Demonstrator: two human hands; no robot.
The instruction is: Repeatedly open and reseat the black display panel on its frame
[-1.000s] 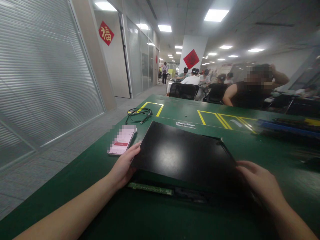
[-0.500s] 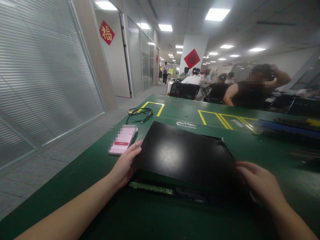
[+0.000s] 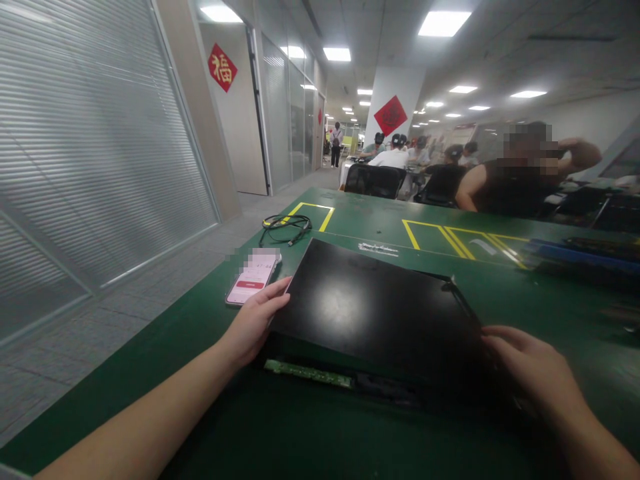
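Observation:
A glossy black flat screen panel (image 3: 370, 300) is held tilted above the table, a bright reflection on its face. My left hand (image 3: 257, 320) grips its left edge, fingers on the side and thumb near the face. My right hand (image 3: 525, 360) is closed on the right edge, its lower fingers hidden in shadow. Under the panel's near edge a narrow green circuit board (image 3: 307, 373) shows beside dark parts; what they are fixed to is too dark to tell. Part of a thin black frame (image 3: 463, 300) shows behind the panel's right edge.
A phone with a lit screen (image 3: 250, 283) lies left of the panel, near the table's left edge. Behind it is a coiled black cable (image 3: 285, 227). Yellow tape outlines (image 3: 440, 240) mark the green table (image 3: 165, 387). A blue tray (image 3: 580, 263) stands right; a person (image 3: 525, 173) sits beyond.
The whole view has shifted slightly right. Both hands keep their hold on the panel, which stays nearly at the same tilt. The seated person's raised arm has moved a little.

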